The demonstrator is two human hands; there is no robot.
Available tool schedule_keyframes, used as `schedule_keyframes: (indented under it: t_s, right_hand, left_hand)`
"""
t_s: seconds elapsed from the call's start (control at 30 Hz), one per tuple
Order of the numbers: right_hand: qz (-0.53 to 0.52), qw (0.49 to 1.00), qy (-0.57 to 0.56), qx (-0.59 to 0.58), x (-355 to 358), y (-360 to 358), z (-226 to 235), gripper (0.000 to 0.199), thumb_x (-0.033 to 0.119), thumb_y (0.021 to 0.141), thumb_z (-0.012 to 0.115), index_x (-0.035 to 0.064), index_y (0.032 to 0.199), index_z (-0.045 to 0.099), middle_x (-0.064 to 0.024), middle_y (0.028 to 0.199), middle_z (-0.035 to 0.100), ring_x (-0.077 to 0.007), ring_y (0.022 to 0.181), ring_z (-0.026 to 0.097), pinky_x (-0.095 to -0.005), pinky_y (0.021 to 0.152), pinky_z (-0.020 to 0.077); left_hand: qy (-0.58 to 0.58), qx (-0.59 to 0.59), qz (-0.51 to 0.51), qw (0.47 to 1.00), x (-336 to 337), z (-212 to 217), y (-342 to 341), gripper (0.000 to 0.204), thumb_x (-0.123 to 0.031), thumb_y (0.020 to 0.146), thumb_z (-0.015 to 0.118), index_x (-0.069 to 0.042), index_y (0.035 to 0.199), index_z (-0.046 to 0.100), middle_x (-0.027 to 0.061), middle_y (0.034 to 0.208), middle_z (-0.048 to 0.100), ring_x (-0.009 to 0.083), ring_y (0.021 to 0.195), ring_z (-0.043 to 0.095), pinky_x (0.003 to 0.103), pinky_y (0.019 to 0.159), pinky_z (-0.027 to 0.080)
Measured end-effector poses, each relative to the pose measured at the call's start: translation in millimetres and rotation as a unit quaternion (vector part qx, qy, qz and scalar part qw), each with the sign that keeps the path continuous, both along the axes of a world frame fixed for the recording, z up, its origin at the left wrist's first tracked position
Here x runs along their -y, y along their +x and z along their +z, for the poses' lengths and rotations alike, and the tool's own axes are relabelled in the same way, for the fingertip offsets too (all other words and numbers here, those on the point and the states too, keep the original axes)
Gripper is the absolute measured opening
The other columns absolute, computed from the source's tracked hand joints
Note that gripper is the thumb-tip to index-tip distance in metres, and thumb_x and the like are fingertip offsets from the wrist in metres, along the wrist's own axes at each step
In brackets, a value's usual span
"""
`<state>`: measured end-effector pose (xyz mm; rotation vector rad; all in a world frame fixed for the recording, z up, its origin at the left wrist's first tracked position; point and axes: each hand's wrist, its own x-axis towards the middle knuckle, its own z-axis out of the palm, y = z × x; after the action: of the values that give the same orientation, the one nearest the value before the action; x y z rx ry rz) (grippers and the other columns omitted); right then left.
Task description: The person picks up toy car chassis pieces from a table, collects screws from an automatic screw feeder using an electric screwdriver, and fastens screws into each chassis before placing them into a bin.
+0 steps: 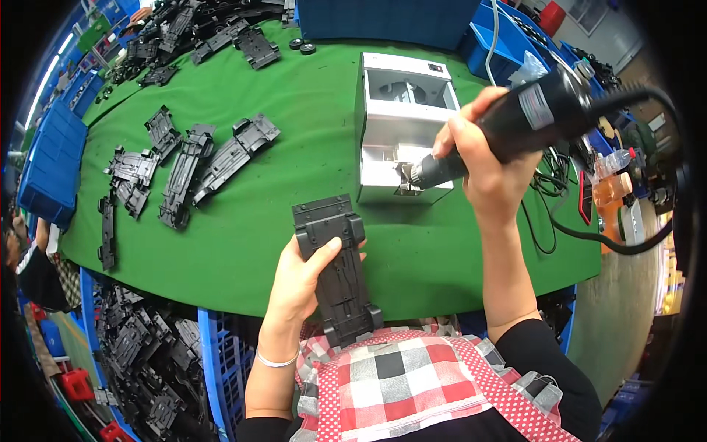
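Note:
My left hand [300, 276] grips a black plastic toy car chassis [342, 283], thumb on its upper face and fingers behind it, close to my apron. My right hand [486, 151] is wrapped round a black electric screwdriver [541, 110], its cable running off to the right. The screwdriver's nose points left and down, at the front of a white screw feeder [409, 132] on the table. Whether a screw sits on the bit is too small to tell.
Several more chassis [184, 173] lie on the green cloth [309, 132] at left, with a heap of black parts [177, 37] behind. A blue crate [151, 368] of chassis stands below the left table edge. Coiled cables [552, 184] and bottles [611, 191] are at right.

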<state>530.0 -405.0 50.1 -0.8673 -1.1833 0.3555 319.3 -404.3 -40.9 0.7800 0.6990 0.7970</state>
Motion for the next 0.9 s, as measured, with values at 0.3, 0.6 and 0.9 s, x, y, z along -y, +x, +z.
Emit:
schedule_keyframes:
  t_s: [0.3, 0.6, 0.9]
  right_hand:
    - [0.094, 0.979, -0.062, -0.167, 21, -16, 10, 0.016, 0.005, 0.078, 0.049, 0.0027, 0.093, 0.042, -0.0073, 0.063, 0.044, -0.0161, 0.049, 0.045, -0.0291, 0.05, 0.0409]
    - [0.105, 0.987, -0.072, -0.099, 26, -35, -14, 0.022, -0.001, 0.076, 0.051, 0.0036, 0.092, 0.037, -0.0085, 0.063, 0.046, -0.0173, 0.049, 0.048, -0.0304, 0.046, 0.0444]
    - [0.166, 0.966, -0.011, -0.2, 32, -13, -12, 0.02, -0.002, 0.076, 0.054, 0.0002, 0.092, 0.042, -0.0105, 0.06, 0.052, -0.0185, 0.047, 0.053, -0.0298, 0.044, 0.0472]
  left_hand:
    - [-0.062, 0.008, -0.016, 0.998, 2, -12, 13, 0.025, -0.013, 0.087, 0.057, 0.003, 0.106, 0.054, 0.0143, 0.091, 0.063, 0.0202, 0.077, 0.063, 0.032, 0.069, 0.054]
    - [-0.064, -0.001, -0.063, 0.996, 2, -7, 19, 0.029, -0.016, 0.087, 0.057, 0.005, 0.107, 0.053, 0.0163, 0.091, 0.064, 0.0217, 0.079, 0.065, 0.033, 0.07, 0.055]
    - [-0.087, 0.004, -0.118, 0.989, 9, -7, 14, 0.033, -0.02, 0.088, 0.057, 0.006, 0.107, 0.053, 0.0166, 0.093, 0.064, 0.0215, 0.077, 0.065, 0.033, 0.067, 0.056]
